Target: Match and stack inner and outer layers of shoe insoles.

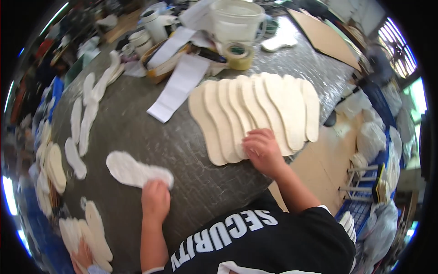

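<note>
My left hand (156, 199) is closed on the narrow end of a fluffy white insole (130, 169), which lies along the dark table top (182, 141). To the right, a row of overlapping cream insoles (255, 107) is fanned across the table, with the heel ends toward me. My right hand (262, 152) is at the near edge of this row, its fingers bent around the heel end of one insole. Its fingertips are partly hidden, so how firmly they pinch is hard to see.
Behind the row stand a white bucket (237, 23), tape rolls (238, 55) and paper strips (175, 89). More white insoles (89, 121) lie at the left. Another person's hand (83, 254) touches an insole pile (96, 228) at lower left. A brown board (324, 36) lies far right.
</note>
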{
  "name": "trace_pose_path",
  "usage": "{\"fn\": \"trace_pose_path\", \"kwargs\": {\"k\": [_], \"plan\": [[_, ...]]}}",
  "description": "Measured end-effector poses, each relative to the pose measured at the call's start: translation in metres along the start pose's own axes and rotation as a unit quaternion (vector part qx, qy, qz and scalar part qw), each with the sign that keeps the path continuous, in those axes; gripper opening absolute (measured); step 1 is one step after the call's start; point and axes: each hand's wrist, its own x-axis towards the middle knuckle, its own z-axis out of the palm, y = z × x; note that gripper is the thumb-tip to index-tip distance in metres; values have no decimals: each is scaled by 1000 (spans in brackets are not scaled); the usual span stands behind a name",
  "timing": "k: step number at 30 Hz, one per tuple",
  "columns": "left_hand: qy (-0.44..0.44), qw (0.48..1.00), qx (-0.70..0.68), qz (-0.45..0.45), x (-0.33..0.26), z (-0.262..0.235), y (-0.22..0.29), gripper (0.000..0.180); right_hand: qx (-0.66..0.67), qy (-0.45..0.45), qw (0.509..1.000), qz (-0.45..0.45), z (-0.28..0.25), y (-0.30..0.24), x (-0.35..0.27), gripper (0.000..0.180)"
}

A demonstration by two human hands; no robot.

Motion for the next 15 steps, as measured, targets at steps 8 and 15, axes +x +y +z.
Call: {"fn": "trace_pose_path", "kwargs": {"k": [8,15], "plan": [[-141,973,-147,-111,-89,-69,48,18,-318,119,880,333,-133,174,-64,31],[-125,954,-54,-266,-99,-70,16,30,-75,54,794,601,-143,211,-93,42]]}}
